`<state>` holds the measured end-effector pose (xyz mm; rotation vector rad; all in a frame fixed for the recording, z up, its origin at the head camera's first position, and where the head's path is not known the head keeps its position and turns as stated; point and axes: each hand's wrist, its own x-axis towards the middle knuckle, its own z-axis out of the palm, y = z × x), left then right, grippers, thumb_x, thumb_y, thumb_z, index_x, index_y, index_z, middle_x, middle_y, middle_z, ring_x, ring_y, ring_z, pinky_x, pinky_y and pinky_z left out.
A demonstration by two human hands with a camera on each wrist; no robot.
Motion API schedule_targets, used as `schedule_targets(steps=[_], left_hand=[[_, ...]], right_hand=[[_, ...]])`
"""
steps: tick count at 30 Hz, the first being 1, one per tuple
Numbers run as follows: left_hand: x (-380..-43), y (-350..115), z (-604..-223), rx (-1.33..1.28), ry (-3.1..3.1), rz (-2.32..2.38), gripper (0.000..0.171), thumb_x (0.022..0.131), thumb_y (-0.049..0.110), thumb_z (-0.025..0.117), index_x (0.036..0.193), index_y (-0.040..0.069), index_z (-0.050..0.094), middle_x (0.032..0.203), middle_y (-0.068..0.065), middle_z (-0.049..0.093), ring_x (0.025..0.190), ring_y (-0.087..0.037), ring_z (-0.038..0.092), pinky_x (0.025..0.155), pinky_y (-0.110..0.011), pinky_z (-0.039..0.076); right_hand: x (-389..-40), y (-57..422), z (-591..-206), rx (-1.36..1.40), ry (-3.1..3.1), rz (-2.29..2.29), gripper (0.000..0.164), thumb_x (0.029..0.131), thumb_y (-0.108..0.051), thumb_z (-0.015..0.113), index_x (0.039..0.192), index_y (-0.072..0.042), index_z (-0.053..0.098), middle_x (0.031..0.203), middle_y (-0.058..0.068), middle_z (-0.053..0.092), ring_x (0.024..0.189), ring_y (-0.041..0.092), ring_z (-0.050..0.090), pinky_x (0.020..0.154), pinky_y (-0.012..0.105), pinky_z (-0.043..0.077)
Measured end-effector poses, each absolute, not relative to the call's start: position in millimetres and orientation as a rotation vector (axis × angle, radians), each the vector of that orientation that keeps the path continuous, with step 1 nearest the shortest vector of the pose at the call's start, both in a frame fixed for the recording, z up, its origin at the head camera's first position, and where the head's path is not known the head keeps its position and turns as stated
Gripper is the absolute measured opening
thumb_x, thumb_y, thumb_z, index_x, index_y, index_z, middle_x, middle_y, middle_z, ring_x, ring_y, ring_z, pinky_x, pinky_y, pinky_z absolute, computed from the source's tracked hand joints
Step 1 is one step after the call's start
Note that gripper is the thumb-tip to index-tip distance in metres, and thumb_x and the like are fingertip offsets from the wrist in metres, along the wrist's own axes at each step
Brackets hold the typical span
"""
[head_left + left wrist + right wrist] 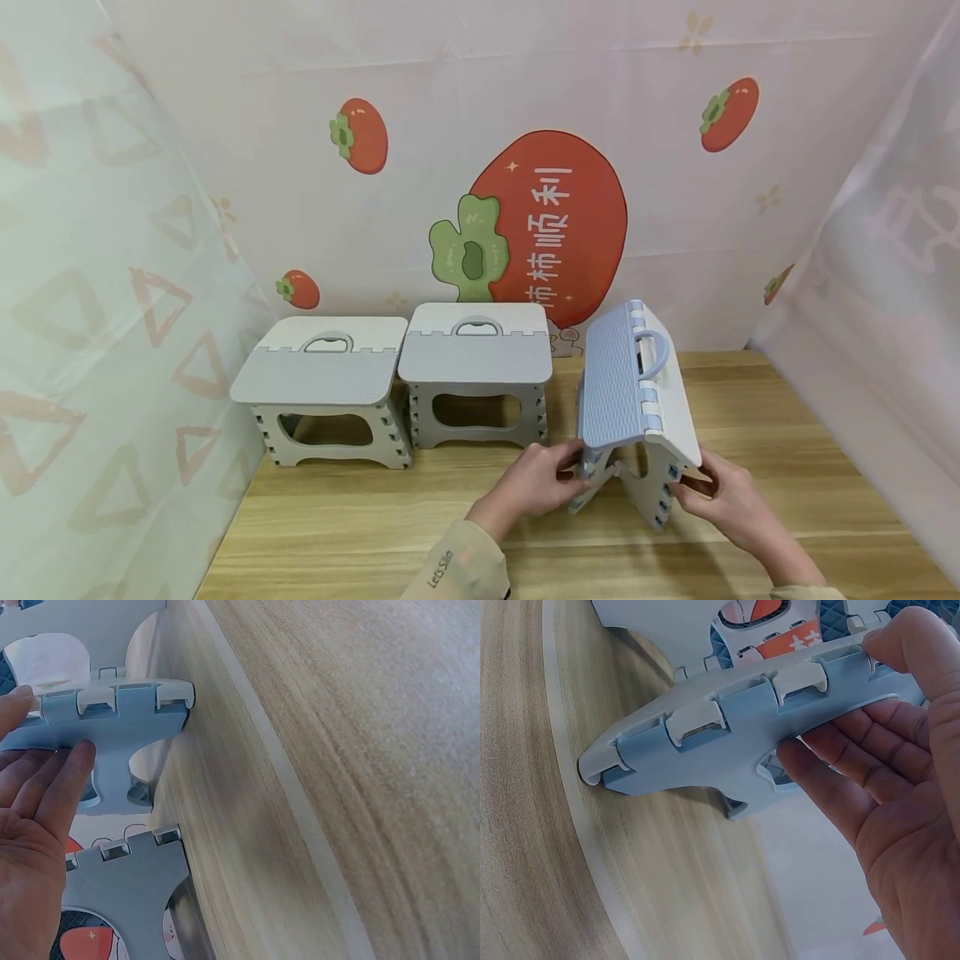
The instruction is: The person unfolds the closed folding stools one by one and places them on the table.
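Note:
A blue and white folding stool [611, 379] stands partly folded on the right of the table in the head view, its top peaked like a roof along the handle. My left hand [542, 479] grips its left leg panel, thumb on one face and fingers on the other. On the opposite side my right hand [722, 498] holds the right leg panel the same way. In the left wrist view the fingers curl round the hinged edge of the blue leg [120, 724]. The right wrist view shows thumb and fingers about the other hinged leg [742, 712].
Two unfolded stools stand side by side to the left: a grey and white one [476, 358] in the middle and another [318, 375] at the far left. A printed cloth [667, 208] hangs behind the wooden table [360, 525], with more cloth at both sides.

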<state>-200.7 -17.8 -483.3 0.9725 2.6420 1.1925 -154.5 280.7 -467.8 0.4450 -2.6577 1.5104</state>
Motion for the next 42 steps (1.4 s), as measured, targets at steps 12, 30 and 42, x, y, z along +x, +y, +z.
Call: schedule_targets(steps=[12, 30, 42], left_hand=[[-200.1, -18.3, -484.1, 0.939, 2.621, 1.206, 0.050, 0.094, 0.020, 0.077, 0.141, 0.015, 0.060, 0.128, -0.005, 0.070, 0.116, -0.007, 0.066, 0.090, -0.015, 0.054], [-200.0, -17.8, -483.4, 0.923, 2.613, 1.210, 0.049, 0.093, 0.020, 0.077, 0.139, 0.015, 0.061, 0.129, -0.006, 0.069, 0.116, -0.008, 0.066, 0.090, -0.016, 0.055], [-200.6, -18.9, -482.2, 0.926, 2.614, 1.204, 0.048, 0.093, 0.020, 0.077, 0.139, 0.015, 0.062, 0.130, -0.005, 0.069, 0.117, -0.007, 0.065, 0.090, -0.014, 0.054]], right_hand=[[-155.1, 282.9, -468.5, 0.451, -2.670, 1.470, 0.055, 0.088, 0.002, 0.075, 0.138, 0.008, 0.053, 0.130, 0.036, 0.059, 0.103, 0.036, 0.072, 0.077, 0.025, 0.061], [-155.1, 288.6, -472.1, 0.510, -2.601, 1.483, 0.052, 0.088, 0.005, 0.075, 0.136, 0.007, 0.056, 0.123, -0.036, 0.051, 0.107, -0.009, 0.059, 0.077, 0.022, 0.061], [-155.0, 290.3, -470.8, 0.498, -2.619, 1.456, 0.053, 0.089, 0.001, 0.076, 0.138, 0.005, 0.056, 0.124, -0.038, 0.049, 0.109, -0.011, 0.057, 0.077, 0.022, 0.061]])
